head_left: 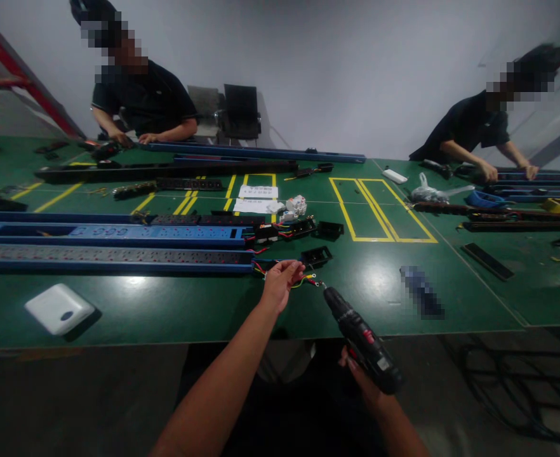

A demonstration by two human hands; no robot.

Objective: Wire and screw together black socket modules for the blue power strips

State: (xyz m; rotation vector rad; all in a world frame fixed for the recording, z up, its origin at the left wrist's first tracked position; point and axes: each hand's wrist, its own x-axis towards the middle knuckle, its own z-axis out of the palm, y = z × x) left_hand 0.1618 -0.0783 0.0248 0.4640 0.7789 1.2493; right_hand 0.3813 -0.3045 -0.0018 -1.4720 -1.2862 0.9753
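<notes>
My right hand point(359, 374) is wrapped round the grip of a black cordless drill point(363, 339), its bit tilted up and left over the table. The drill's tip is close to several wires with ring terminals point(312, 279). My left hand point(281, 282) is closed, thumb and fingertips pinched together; what lies between them is too small to tell. Those wires run past this hand from the end of a blue power strip point(251, 260) with a row of dark sockets. A black socket housing point(317, 256) lies just beyond my left fingertips.
The green table point(242, 311) bears another blue strip point(194, 233), a white box point(61, 309), paper labels point(258, 192), white connectors point(296, 204) and a black flat bar point(488, 261). Across it, one person point(146, 101) works at left, another point(475, 127) at right.
</notes>
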